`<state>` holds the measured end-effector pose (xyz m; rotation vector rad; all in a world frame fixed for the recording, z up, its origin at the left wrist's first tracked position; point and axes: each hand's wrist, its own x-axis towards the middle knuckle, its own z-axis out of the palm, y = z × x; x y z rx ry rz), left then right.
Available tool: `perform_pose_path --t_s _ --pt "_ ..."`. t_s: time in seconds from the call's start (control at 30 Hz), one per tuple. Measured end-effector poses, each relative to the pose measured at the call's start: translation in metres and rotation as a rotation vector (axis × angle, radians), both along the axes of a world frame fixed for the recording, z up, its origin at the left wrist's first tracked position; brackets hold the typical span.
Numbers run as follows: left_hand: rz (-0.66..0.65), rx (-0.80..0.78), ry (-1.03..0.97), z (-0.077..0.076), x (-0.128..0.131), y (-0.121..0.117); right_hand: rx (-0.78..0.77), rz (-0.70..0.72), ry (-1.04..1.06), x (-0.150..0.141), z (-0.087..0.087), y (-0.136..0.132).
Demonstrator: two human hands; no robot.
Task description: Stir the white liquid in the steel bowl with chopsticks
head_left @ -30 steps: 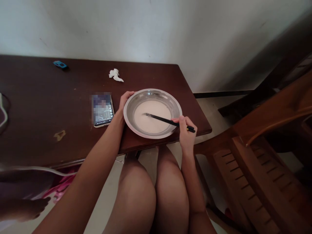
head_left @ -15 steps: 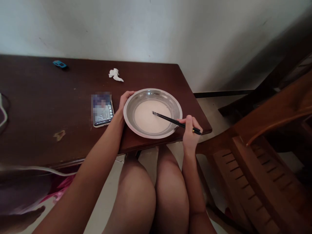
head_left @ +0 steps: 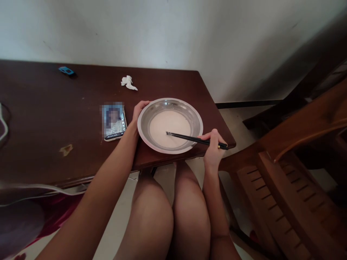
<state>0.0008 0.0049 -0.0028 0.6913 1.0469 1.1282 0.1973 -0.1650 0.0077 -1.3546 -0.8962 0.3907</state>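
A round steel bowl [head_left: 195, 117] with a pale white liquid in it sits near the front right corner of a dark wooden table [head_left: 54, 119]. My left hand [head_left: 137, 112] is wrapped on the bowl's left rim. My right hand [head_left: 213, 146] is closed on a pair of black chopsticks [head_left: 189, 138] at the bowl's right side. Their tips dip into the liquid near the bowl's middle.
A phone [head_left: 114, 121] with a lit screen lies just left of the bowl. Farther back lie a crumpled white tissue [head_left: 128, 82] and a small blue object [head_left: 65, 70]. A wooden chair [head_left: 292, 173] stands to the right. My knees show below the table edge.
My right hand slid to the right and slightly down, and the chopstick tips swept through the liquid from the left part to the middle front. The left hand stayed on the rim.
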Motion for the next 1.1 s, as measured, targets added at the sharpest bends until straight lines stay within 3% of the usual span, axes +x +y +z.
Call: perform_pose_path --t_s 0.13,0.23,0.37,0.53,0.7,0.9,1.1 --pt "-0.007 -0.003 -0.005 0.0009 -0.0001 -0.0017 -0.081 0.144 -0.07 -0.0006 -0.0022 0.0015" --pt "0.008 -0.01 -0.003 0.0005 -0.0003 -0.0015 -0.079 0.072 -0.106 0.0015 -0.0029 0.001" --pt "0.0 -0.013 -0.041 0.0002 -0.0003 -0.001 0.005 -0.007 0.0 0.0013 0.0001 -0.0009" --pt "0.002 -0.028 -0.065 -0.0001 -0.0002 -0.0012 -0.086 0.149 -0.072 -0.0001 -0.0014 0.0011" --pt "-0.006 -0.001 -0.06 -0.0042 -0.0011 0.0009 -0.008 -0.006 -0.056 0.0021 -0.002 0.0001" --pt "-0.004 -0.006 -0.077 -0.0081 -0.0026 0.0031 -0.078 0.121 -0.102 0.0023 -0.0044 0.0012" --pt "-0.01 0.006 -0.059 -0.0037 -0.0015 0.0009 0.012 -0.027 -0.017 0.0026 -0.0036 -0.0006"
